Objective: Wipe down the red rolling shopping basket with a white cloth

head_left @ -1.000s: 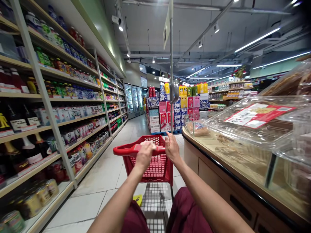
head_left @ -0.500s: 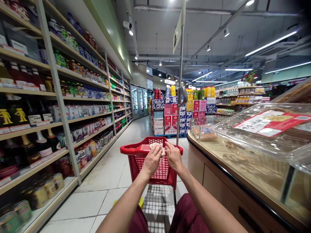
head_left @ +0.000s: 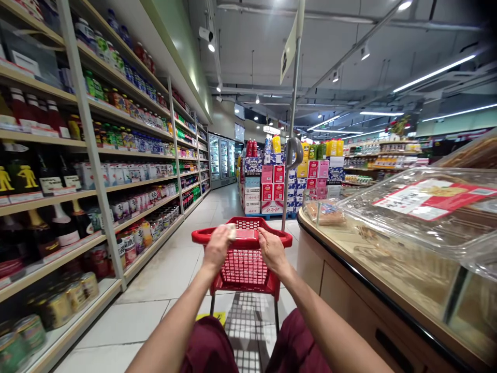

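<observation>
A red plastic shopping cart (head_left: 245, 267) stands in front of me, its handle bar (head_left: 246, 236) running across the near side. My left hand (head_left: 217, 247), slightly blurred, is closed at the left part of the handle. From its fingertips pokes a small crumpled white cloth (head_left: 232, 231), mostly hidden by the fingers. On the right part of the bar, my right hand (head_left: 273, 249) is wrapped round the handle with fingers curled. Between the hands a pale red label panel (head_left: 245, 234) shows on the handle.
Shelves of bottles and cans (head_left: 135, 155) line the left side. At the right is a counter (head_left: 316, 243) with clear plastic food boxes (head_left: 407, 207). Ahead, stacked drink cartons (head_left: 267, 189) stand behind a metal pole (head_left: 291, 176). Tiled floor (head_left: 155, 311) runs along the aisle.
My left hand has slid left along the handle with the cloth, away from my right hand. My right hand has settled round the bar, and the label panel between them is uncovered.
</observation>
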The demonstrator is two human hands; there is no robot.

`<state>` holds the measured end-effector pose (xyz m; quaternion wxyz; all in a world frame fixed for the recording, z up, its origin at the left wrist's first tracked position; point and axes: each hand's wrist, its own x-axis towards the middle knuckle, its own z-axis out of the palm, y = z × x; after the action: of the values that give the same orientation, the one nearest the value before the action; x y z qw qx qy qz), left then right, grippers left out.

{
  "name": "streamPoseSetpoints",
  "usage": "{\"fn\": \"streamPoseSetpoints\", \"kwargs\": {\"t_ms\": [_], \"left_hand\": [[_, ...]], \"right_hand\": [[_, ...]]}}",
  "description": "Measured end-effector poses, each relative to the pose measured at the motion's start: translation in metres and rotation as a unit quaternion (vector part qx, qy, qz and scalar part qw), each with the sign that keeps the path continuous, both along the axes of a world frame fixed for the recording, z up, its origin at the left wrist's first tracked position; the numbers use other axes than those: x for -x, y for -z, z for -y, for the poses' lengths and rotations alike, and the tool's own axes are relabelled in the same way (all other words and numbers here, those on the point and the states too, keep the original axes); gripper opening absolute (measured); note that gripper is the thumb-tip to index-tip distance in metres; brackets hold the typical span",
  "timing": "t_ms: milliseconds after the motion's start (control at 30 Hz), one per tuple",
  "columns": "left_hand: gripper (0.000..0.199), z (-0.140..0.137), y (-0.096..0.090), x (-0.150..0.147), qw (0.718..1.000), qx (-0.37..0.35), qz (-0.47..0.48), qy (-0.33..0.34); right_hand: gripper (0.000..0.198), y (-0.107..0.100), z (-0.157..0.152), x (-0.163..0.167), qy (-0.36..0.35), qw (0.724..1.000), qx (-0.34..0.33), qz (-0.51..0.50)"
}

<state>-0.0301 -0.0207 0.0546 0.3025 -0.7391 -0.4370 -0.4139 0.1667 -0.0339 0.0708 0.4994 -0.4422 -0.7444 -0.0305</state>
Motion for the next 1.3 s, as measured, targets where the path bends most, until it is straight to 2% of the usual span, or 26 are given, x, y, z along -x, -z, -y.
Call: {"fn": "streamPoseSetpoints", "kwargs": {"t_ms": [67,100,267,333,400,467,533,633,700,867,933,1033,1100,1167,1233,1300], "left_hand": [[0.036,0.0,-0.002,0.011,0.997,-0.011,0.06,-0.041],[0.035,0.002,-0.002,0.008,0.997,-0.012,0.059,-0.039],[0.037,0.005,0.002,-0.027,0.994,0.004,-0.08,0.073],[0.037,0.004,0.0,-0.014,0.997,0.001,-0.051,0.05],[0.034,0.004,-0.002,0.012,0.999,-0.014,0.035,-0.017],[0.033,0.005,-0.004,0.029,0.995,-0.027,0.08,-0.055],[0.033,0.008,-0.003,0.024,0.996,-0.026,0.069,-0.042],[0.035,0.012,0.0,-0.008,0.999,0.0,-0.021,0.035],[0.037,0.013,-0.002,-0.016,0.997,0.015,-0.048,0.056],[0.034,0.014,-0.014,0.017,0.998,-0.003,0.065,-0.027],[0.033,0.015,-0.014,0.008,0.999,0.0,0.047,-0.018],[0.032,0.012,-0.011,-0.031,0.997,0.028,-0.043,0.05],[0.031,0.008,-0.013,-0.044,0.994,0.048,-0.067,0.065],[0.03,0.005,-0.019,-0.031,0.997,0.064,-0.037,0.032],[0.03,0.004,-0.026,-0.002,0.998,0.064,0.006,-0.013],[0.027,0.005,-0.029,0.025,0.997,0.067,0.016,-0.031]], "right_hand": [[0.041,0.0,0.0,-0.001,-0.001,1.0,-0.009,-0.001],[0.04,0.0,0.0,-0.001,0.005,1.0,-0.01,0.001],[0.042,-0.003,0.002,-0.002,0.027,1.0,-0.004,0.011],[0.042,-0.003,0.004,-0.004,0.012,1.0,-0.007,0.009],[0.043,-0.002,0.005,-0.005,-0.003,1.0,-0.014,0.005],[0.043,0.0,0.006,-0.004,-0.005,1.0,-0.022,0.0],[0.042,0.001,0.007,-0.001,0.004,1.0,-0.028,-0.006],[0.042,0.004,0.007,0.0,0.013,0.999,-0.035,-0.01],[0.042,0.005,0.007,-0.002,0.009,0.999,-0.041,-0.009],[0.041,0.009,0.008,-0.001,0.002,0.999,-0.049,-0.011],[0.041,0.01,0.008,0.002,0.014,0.998,-0.052,-0.023],[0.04,0.011,0.008,0.003,0.025,0.997,-0.057,-0.038],[0.041,0.012,0.007,0.0,0.013,0.998,-0.056,-0.038],[0.04,0.013,0.007,-0.003,-0.005,0.998,-0.053,-0.036],[0.039,0.014,0.007,-0.004,-0.015,0.998,-0.052,-0.042],[0.038,0.016,0.006,-0.005,-0.022,0.997,-0.06,-0.049]]}}
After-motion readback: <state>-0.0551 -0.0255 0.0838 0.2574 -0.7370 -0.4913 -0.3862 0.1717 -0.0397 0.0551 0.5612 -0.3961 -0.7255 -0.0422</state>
